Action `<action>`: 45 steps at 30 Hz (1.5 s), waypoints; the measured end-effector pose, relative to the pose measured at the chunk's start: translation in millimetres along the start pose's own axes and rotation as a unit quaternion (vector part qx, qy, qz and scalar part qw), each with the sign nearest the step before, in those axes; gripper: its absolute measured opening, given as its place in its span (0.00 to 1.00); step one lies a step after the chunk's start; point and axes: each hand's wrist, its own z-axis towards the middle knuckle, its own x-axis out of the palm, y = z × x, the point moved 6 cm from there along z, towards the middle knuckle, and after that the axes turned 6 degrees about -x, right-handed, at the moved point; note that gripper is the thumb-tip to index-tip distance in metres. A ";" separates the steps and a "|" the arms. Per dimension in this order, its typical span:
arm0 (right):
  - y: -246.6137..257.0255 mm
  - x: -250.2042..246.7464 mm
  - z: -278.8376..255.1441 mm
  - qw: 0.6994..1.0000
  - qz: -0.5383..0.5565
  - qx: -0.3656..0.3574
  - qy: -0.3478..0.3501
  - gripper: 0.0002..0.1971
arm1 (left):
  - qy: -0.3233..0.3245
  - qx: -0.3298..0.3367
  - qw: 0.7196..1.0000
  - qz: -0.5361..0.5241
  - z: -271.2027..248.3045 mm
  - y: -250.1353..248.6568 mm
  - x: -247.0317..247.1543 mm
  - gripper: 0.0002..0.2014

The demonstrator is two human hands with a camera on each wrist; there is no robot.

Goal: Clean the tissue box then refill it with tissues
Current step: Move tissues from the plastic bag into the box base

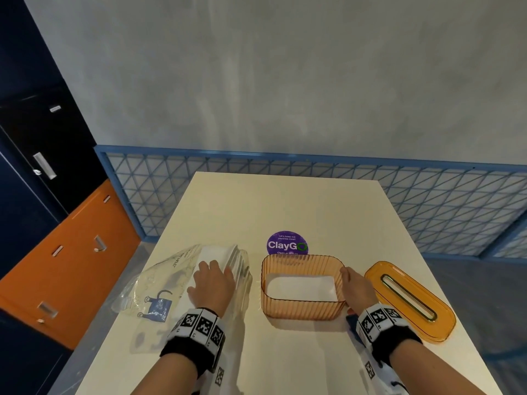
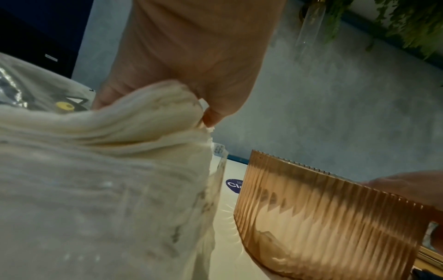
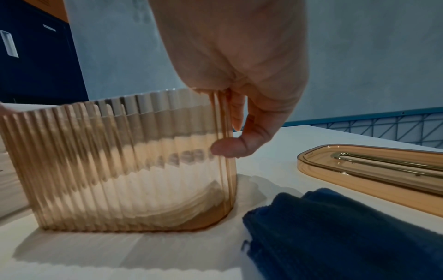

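The amber ribbed tissue box (image 1: 302, 307) stands open on the table, a thin layer of white tissues (image 1: 299, 287) lying on its floor. My right hand (image 1: 358, 286) pinches the box's right end wall (image 3: 120, 161), thumb (image 3: 227, 149) outside and fingers inside. Left of the box lies a stack of white tissues (image 1: 216, 253) in a torn clear plastic pack (image 1: 154, 286). My left hand (image 1: 212, 283) lies on the stack, and in the left wrist view its fingers and thumb (image 2: 210, 117) curl round a bundle of the top tissues (image 2: 143, 113). The box's slotted lid (image 1: 410, 299) lies to the right.
A dark blue cloth (image 3: 335, 227) lies on the table under my right wrist, in front of the lid (image 3: 371, 166). A purple round sticker (image 1: 287, 243) is just behind the box. The white table (image 1: 285, 201) ends at a blue mesh rail (image 1: 285, 172); orange drawers (image 1: 71, 266) stand left.
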 end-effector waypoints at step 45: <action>198.0 12.8 -43.1 0.921 0.221 -0.155 0.280 0.15 | 0.068 0.127 0.887 -0.438 -45.7 4.3 -46.1 0.28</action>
